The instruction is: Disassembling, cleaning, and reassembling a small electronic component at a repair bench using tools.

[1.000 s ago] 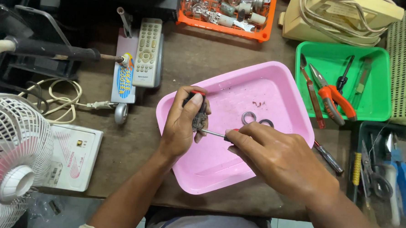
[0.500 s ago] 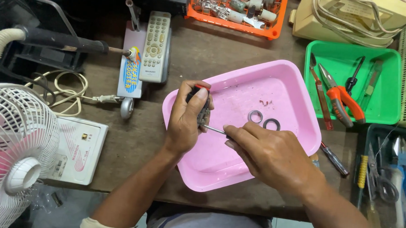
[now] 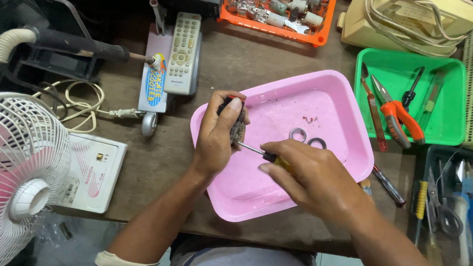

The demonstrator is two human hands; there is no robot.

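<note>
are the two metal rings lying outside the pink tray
No, both rings lie inside the pink tray, on its floor just beyond the right hand.

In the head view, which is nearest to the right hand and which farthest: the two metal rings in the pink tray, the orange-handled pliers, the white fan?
From the right hand:
1. Two metal rings in the pink plastic tray, just above the hand.
2. Orange-handled pliers in the green tray, upper right.
3. White fan, far left edge.

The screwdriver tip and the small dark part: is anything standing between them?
Nothing visible. The screwdriver in the right hand reaches straight to the small dark part, which the left hand holds above the pink tray.
</note>
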